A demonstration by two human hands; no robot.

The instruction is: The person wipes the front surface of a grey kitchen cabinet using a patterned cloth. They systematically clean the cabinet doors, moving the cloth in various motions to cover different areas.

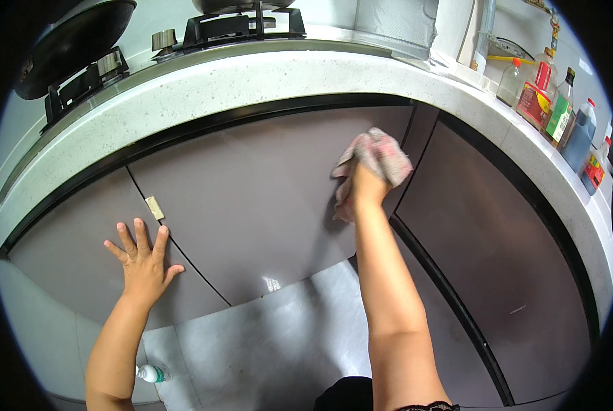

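My right hand [370, 186] is wrapped in a crumpled pink and grey cloth [383, 156] and presses it against the upper right part of a grey-brown cabinet door [252, 192]. The cloth covers most of the fingers. Spread flat on the neighbouring door to the left, my left hand [144, 264] holds nothing and its fingers are apart. Just above it, a small pale tab [154, 208] sits over the seam between the two doors. Low on the middle door is a small whitish patch [271, 283].
A speckled white countertop [252, 79] curves above the doors, carrying a gas stove [245, 27] and a black wok [80, 48]. Several bottles [539, 89] stand at the right. A white bottle with a green label [153, 373] is on the grey tiled floor [252, 356] at lower left.
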